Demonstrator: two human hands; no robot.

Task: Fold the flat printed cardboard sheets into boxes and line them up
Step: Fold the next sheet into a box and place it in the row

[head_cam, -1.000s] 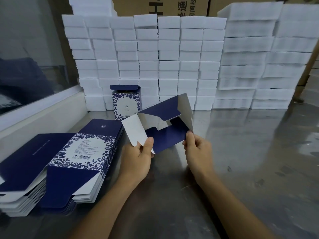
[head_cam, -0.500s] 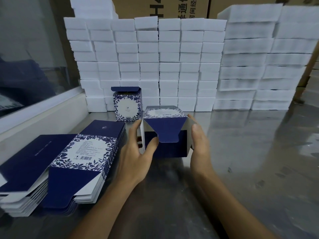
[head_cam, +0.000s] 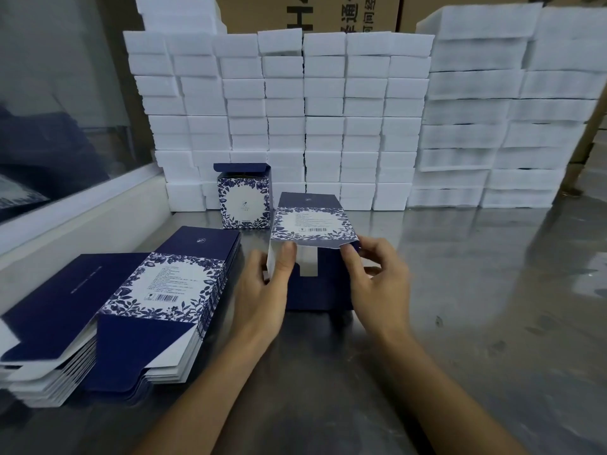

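Observation:
A half-formed navy and floral box [head_cam: 312, 224] lies on its side on the steel table [head_cam: 460, 290], its open end toward me with flaps loose. My left hand [head_cam: 262, 290] grips its left edge, thumb on the near rim. My right hand [head_cam: 374, 277] pinches the right corner of the printed panel. One finished box [head_cam: 243, 201] stands upright behind, lid flap raised. Two stacks of flat printed sheets [head_cam: 147, 300] lie at the left.
A wall of stacked white foam blocks [head_cam: 295, 119] fills the back, with taller piles [head_cam: 509, 126] at the right. Brown cartons [head_cam: 312, 11] stand behind them. A white ledge under a glass pane [head_cam: 82, 218] borders the left side.
The cardboard went from an open, unfolded sheet held in the air to a squared-up box set on the table, then turned so its barcode panel faces up. Both hands shifted to its near edge.

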